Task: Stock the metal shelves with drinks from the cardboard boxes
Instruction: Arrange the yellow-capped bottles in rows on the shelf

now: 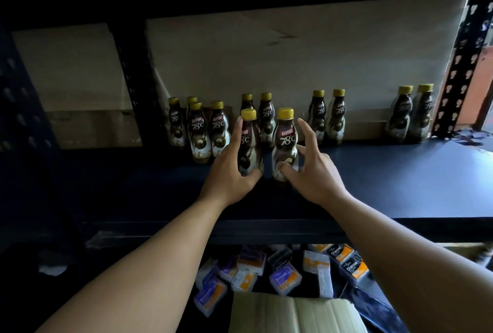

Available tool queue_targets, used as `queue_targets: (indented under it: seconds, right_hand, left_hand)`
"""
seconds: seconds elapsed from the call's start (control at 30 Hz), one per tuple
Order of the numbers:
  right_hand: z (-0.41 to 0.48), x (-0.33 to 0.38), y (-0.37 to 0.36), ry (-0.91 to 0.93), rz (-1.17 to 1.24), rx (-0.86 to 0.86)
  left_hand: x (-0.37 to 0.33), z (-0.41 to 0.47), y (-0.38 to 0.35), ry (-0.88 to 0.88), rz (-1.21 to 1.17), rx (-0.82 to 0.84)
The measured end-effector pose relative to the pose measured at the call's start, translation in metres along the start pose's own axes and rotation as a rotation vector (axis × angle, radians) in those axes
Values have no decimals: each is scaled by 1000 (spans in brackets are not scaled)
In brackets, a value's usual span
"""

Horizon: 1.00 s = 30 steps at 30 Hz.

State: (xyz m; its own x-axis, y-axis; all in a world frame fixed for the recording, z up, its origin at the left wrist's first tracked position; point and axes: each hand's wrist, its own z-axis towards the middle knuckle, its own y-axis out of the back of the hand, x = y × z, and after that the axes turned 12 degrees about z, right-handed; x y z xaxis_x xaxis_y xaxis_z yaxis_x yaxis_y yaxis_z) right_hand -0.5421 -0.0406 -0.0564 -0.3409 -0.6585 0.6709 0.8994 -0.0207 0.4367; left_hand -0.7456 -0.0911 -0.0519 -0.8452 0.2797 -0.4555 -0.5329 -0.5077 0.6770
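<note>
We had two coffee-drink bottles with yellow caps standing upright, just beside each other, near the middle of the dark metal shelf (386, 185), forward of the rest. Our left hand (229, 172) gripped the left front bottle (249, 143), fingers curled round its far left side and thumb pressed across its base. Our right hand (312, 172) was spread wide beside the right front bottle (285, 143): the thumb touched the bottle's lower front, while the forefinger stood up clear of it on the right, so that hand had hold of nothing.

Behind these two, the other bottles (338, 116) of the same kind stood in pairs and small clusters along the back of the shelf, against a pale cardboard backing (266, 65). A perforated steel upright (458, 65) rose at the right end, and another dark one stood left of the bottles.

Below the shelf edge, between our forearms, lay a loose heap of small packs (284, 278) in purple, orange and black, some reading "Smooth" or "Charcoal". Nearest us was the top of a cardboard box (293, 314); we could not tell what it held.
</note>
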Motion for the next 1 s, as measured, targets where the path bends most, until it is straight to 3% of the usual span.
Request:
queue_targets:
  seconds: [1.0]
  right_hand:
    - [2, 1, 2, -37, 62, 55]
  left_hand:
    - [7, 2, -5, -70, 15, -44]
